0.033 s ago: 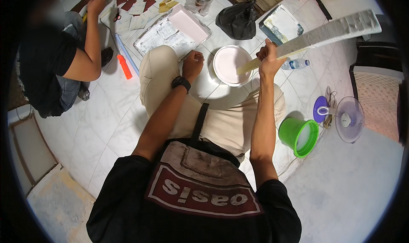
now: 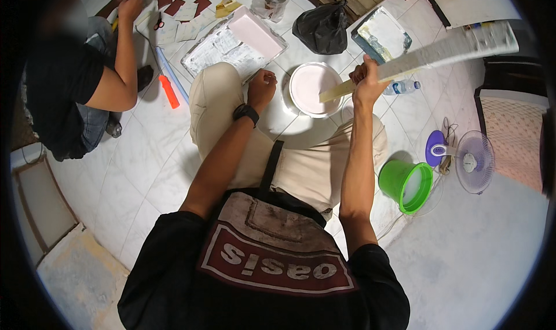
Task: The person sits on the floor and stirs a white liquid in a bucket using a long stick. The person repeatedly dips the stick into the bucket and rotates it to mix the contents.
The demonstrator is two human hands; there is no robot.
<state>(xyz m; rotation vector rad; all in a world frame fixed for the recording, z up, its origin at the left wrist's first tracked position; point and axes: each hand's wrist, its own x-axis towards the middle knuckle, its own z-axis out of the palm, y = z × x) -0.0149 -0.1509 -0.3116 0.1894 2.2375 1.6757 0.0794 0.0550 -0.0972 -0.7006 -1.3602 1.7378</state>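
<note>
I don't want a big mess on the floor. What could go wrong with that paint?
The stick in the right hand is long, and only its tip is over the paint bucket, so paint might drip on the tiles. The left hand rests on the knee, not the bucket, so hard stirring could tip it.

A small clear plastic bottle [image 2: 401,87] with a pale label is lying on the tiled floor just right of the paint bucket. A black plastic bag [image 2: 323,28] is sitting bunched beyond it. A dark red, white-bordered patch [image 2: 277,265] is showing on the apron.
</note>
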